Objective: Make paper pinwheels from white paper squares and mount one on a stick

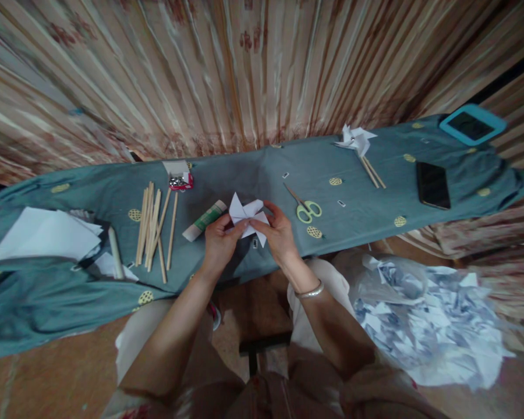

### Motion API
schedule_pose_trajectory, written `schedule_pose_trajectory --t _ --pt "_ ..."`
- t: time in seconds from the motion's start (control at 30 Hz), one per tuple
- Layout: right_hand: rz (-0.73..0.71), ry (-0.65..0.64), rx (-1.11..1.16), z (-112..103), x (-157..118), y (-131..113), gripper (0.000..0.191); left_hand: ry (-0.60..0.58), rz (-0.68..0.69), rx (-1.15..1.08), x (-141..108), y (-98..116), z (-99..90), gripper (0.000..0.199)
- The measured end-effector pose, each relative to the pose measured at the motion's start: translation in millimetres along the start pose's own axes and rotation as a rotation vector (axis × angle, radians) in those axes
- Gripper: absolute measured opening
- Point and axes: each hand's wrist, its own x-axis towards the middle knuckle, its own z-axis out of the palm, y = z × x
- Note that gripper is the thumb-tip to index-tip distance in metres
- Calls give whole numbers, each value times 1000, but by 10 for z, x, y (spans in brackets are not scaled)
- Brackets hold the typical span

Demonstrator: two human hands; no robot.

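Both hands, left hand [219, 237] and right hand [278, 231], pinch a white folded paper pinwheel [247, 216] with pointed flaps, fingers closed on it, above the cloth-covered tabletop [253, 169]; its points splay outward, no single long axis.

Both hands [248, 235] pinch folded paper [247, 216] (white).

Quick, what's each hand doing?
Left hand: shut on the paper pinwheel.
Right hand: shut on it too.
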Motion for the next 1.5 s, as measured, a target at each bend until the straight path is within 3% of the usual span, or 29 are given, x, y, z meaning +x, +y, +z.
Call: schedule_pose_trajectory --t 1.5 --pt "-2 13 25 58 -20 -60 50 44 17 70 31 -6 -8 23"
